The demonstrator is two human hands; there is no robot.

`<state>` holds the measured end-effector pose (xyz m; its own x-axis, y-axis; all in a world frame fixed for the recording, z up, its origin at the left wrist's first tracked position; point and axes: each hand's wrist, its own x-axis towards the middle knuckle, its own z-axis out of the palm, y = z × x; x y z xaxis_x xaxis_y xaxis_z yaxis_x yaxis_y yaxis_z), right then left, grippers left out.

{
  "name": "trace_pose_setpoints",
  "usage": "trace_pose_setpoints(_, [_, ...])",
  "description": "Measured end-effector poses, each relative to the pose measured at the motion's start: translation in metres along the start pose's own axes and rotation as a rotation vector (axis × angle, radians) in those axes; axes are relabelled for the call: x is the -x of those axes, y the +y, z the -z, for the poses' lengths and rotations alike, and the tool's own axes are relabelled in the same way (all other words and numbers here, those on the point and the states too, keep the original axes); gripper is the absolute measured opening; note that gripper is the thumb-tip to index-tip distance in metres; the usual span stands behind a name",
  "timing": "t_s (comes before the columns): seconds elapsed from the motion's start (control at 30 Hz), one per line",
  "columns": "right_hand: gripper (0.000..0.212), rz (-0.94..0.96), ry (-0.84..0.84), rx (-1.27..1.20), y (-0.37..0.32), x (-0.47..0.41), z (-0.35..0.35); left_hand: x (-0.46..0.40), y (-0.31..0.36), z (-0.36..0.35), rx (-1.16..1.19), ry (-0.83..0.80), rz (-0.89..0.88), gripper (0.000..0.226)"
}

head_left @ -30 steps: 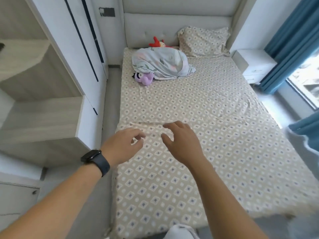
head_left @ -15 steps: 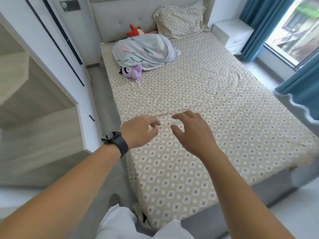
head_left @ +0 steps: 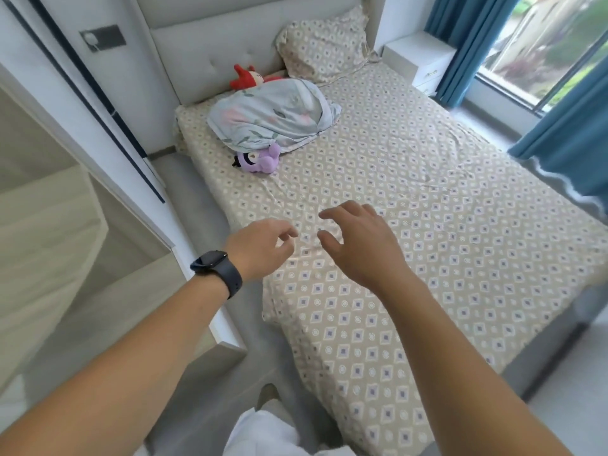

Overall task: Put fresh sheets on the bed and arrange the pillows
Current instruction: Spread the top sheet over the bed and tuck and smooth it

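A beige sheet (head_left: 427, 245) with a diamond pattern covers the bed, with a few creases. A matching pillow (head_left: 324, 44) leans on the headboard at the far right. A pillow in a pale floral case (head_left: 273, 116) lies near the head at the left. My left hand (head_left: 260, 248), with a dark watch on its wrist, hovers over the sheet's left edge, fingers loosely curled and holding nothing. My right hand (head_left: 358, 241) hovers beside it with fingers spread and bent, empty.
A red plush toy (head_left: 245, 77) sits behind the floral pillow and a purple one (head_left: 256, 159) in front of it. A white wardrobe (head_left: 82, 126) stands close on the left. A white nightstand (head_left: 418, 57), blue curtains (head_left: 566, 126) and a window are on the right.
The view has swung left and tilted, so the bed now runs diagonally. Both hands stay side by side over the sheet's left part, holding nothing.
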<state>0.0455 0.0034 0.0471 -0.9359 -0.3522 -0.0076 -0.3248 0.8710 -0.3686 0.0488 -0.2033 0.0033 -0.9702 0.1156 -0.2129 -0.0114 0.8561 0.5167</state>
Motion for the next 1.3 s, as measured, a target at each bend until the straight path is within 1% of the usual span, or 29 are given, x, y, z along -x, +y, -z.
trace_pose_setpoints(0.13, [0.038, -0.011, 0.037, 0.017, -0.023, -0.026, 0.007, -0.011, -0.012, 0.029, 0.055, 0.057, -0.022, 0.022])
trace_pose_setpoints(0.3, [0.036, -0.057, 0.102, -0.002, -0.035, -0.059, 0.009, -0.039, -0.014, 0.040, 0.049, 0.037, -0.037, 0.023])
trace_pose_setpoints(0.5, [0.038, -0.171, 0.076, 0.026, 0.007, -0.100, 0.008, -0.114, 0.009, 0.033, 0.108, -0.023, -0.094, 0.025])
trace_pose_setpoints(0.63, [0.040, -0.244, 0.062, 0.040, 0.034, -0.145, 0.015, -0.176, 0.005, 0.043, 0.087, -0.059, -0.068, 0.026])
trace_pose_setpoints(0.73, [0.048, -0.258, -0.007, 0.050, 0.041, -0.179, 0.019, -0.217, 0.000, 0.056, 0.104, -0.054, -0.066, 0.026])
trace_pose_setpoints(0.83, [0.055, -0.260, -0.024, 0.035, 0.046, -0.219, 0.026, -0.254, -0.007, 0.072, 0.107, -0.066, -0.078, 0.026])
trace_pose_setpoints(1.07, [0.053, -0.289, -0.017, 0.028, 0.051, -0.321, 0.014, -0.370, -0.061, 0.107, 0.044, -0.145, -0.064, 0.028])
trace_pose_setpoints(1.17, [0.052, -0.322, -0.030, 0.026, 0.050, -0.390, -0.007, -0.439, -0.100, 0.122, 0.044, -0.173, -0.067, 0.028])
trace_pose_setpoints(1.3, [0.051, -0.372, -0.027, -0.010, 0.036, -0.487, -0.048, -0.524, -0.163, 0.136, -0.019, -0.282, -0.078, 0.027])
